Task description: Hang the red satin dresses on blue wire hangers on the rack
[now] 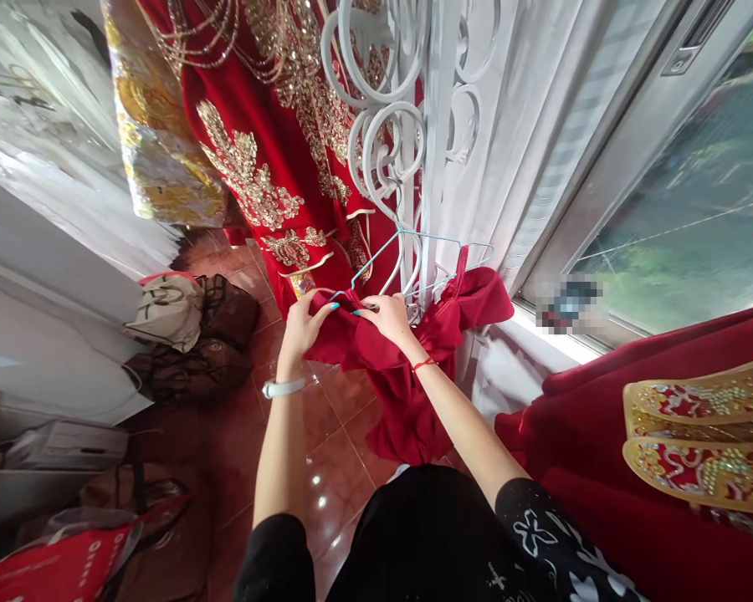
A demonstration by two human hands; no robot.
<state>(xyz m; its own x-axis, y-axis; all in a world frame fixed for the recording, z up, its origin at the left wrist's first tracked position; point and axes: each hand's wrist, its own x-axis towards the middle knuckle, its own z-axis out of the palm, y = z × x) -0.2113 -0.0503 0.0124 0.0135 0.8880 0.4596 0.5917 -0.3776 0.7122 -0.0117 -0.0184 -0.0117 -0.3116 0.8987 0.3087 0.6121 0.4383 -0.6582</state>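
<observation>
A plain red satin garment [407, 368] hangs in the middle of the scene from a thin light-blue wire hanger [414, 251], its folds drooping down toward the reddish-brown tiled floor [332, 468]. The hanger's hook is caught on a white wrought-iron scrollwork stand [389, 142] just behind it. The left hand [304, 322], with teal-painted nails and a white band at the wrist, pinches a bunch of the red cloth at the garment's left upper edge, fingers curled shut over the fabric. The right hand [389, 318], with a thin red string at the wrist, pinches the cloth just beside it, fingertips pressed together on the fabric right under the hanger's lower wire. The two hands are close together, nearly touching.

Farther back and left hangs a red dress with heavy gold sequin embroidery [269, 142], and left of that a gold brocade piece [156, 159]. White sheer curtains [514, 142] fall to the right of the stand, next to a metal-framed glass window [683, 192]. At the near right lies another red garment with gold embroidered trim [696, 435]. On the floor at the left sit a beige bag [166, 309] and dark brown bags [226, 313], and at the near left a red plastic bag [63, 560].
</observation>
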